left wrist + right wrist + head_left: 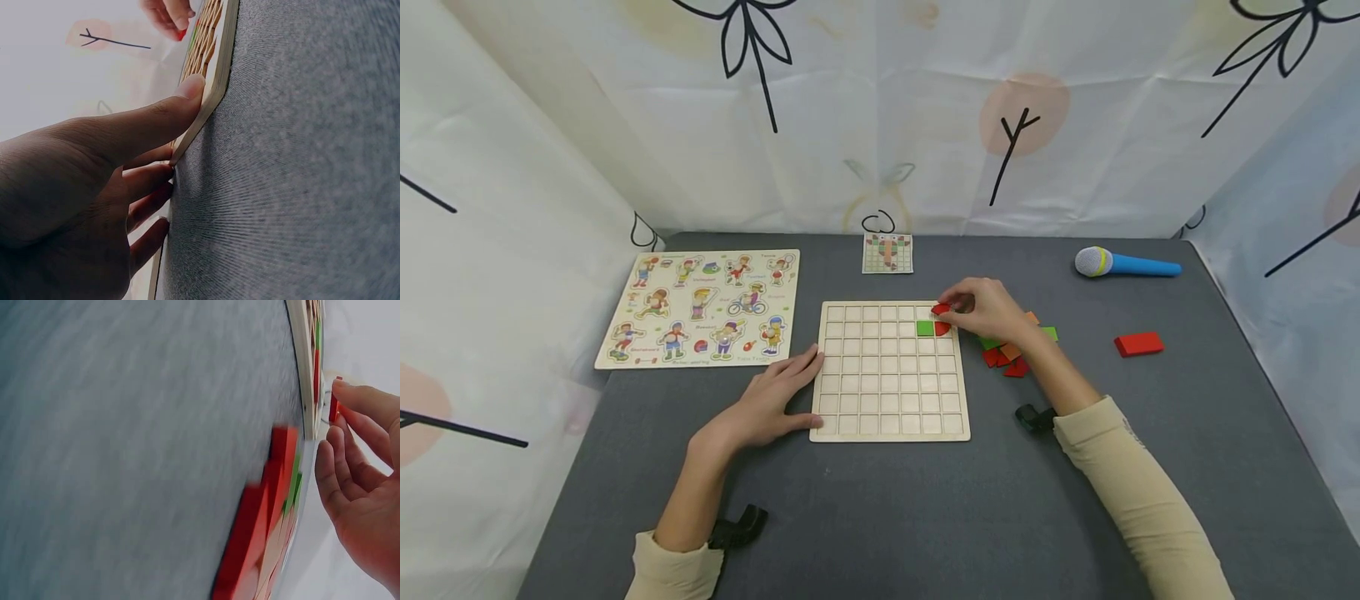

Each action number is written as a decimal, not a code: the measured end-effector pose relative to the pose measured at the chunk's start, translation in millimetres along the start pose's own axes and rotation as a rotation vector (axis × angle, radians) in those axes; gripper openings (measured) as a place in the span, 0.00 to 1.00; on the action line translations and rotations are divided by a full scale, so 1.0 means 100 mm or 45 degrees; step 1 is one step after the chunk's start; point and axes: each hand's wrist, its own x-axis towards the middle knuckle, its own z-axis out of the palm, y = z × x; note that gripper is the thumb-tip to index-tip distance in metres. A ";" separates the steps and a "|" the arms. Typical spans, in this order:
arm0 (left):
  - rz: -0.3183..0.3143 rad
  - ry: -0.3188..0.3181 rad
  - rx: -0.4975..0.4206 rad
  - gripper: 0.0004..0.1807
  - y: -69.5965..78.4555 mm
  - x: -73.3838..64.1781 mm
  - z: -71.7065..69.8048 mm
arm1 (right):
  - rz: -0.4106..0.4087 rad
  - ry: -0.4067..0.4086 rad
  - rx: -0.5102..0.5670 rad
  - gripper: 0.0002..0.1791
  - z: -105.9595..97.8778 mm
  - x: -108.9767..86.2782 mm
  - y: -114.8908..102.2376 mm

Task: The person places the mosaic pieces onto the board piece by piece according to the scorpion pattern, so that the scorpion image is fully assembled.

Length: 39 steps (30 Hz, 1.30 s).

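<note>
A square wooden grid board [880, 375] lies flat on the table. A green square tile [925, 328] sits in one of its upper right cells, with a red tile [942, 329] in the cell to its right. Above the board's top right corner, my right hand [985, 310] pinches a small red tile [334, 407] between thumb and fingertips. My left hand [767, 404] touches the board's left edge with fingers spread. Its thumb [187, 90] rests on the board near the lower left corner. Loose red, green and orange tiles [1017, 367] lie under my right forearm.
A picture puzzle board [700, 308] lies at the left. Behind the grid board is a small patterned card [887, 253]. A blue toy microphone [1131, 264] lies at the back right, and a red block [1138, 344] is nearer. Patterned curtains [880, 108] surround the grey table.
</note>
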 end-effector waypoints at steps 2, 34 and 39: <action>0.000 0.000 -0.002 0.52 0.00 0.00 0.00 | -0.017 -0.014 0.009 0.14 0.03 0.03 -0.04; -0.008 0.000 0.001 0.53 -0.01 0.00 0.01 | -0.051 -0.111 -0.022 0.09 0.11 0.16 -0.21; -0.009 -0.011 0.001 0.53 -0.01 0.00 0.01 | 0.008 -0.097 0.034 0.12 0.05 0.13 -0.17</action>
